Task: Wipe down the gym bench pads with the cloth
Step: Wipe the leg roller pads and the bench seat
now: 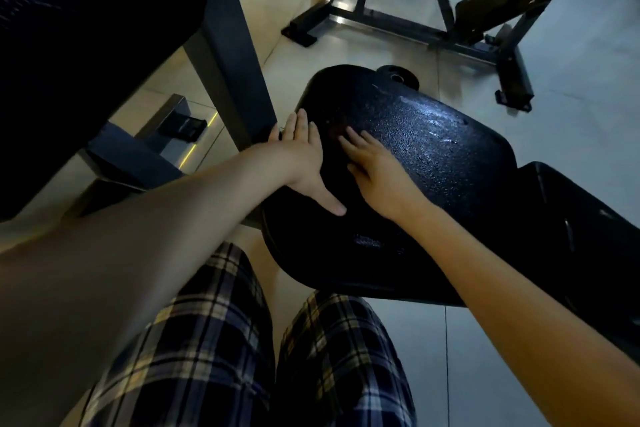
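Here, left hand [304, 163] and right hand [377, 173] side by side, fingers straight, flat atop the bench pad [436, 152].

The black, pebbled seat pad [433, 156] has rounded corners and a wet-looking shine on its far half. A back pad [571, 236] adjoins its right end. A third pad [86, 28] is to its left.

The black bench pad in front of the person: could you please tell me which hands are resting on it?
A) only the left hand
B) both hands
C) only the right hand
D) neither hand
B: the left hand and the right hand both lie side by side on the bench pad, fingers stretched out over its near end.
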A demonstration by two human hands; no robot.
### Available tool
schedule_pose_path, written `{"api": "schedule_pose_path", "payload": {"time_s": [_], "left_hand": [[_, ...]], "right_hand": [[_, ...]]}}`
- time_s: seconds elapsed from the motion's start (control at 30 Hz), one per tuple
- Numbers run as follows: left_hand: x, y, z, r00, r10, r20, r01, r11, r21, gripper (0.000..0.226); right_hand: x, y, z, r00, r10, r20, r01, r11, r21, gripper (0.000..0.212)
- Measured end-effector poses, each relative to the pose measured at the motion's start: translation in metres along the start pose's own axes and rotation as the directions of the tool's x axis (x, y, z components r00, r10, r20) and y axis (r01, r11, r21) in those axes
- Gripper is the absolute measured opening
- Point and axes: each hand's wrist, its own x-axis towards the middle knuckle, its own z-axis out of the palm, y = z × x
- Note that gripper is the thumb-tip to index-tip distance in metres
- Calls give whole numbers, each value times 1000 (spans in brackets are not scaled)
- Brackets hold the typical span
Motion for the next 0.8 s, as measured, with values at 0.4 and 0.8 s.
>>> {"api": "schedule_pose_path", "payload": {"time_s": [0.4, 0.8], "left_hand": [[33, -1, -8, 1000, -3, -6, 3, 1000, -13, 159], [38, 13, -16, 995, -92, 22, 92, 996, 10, 162]], "right_hand": [[117, 33, -7, 987, 152, -51, -157, 979, -126, 57], [116, 31, -21, 989, 151, -7, -151, 985, -87, 52]]}}
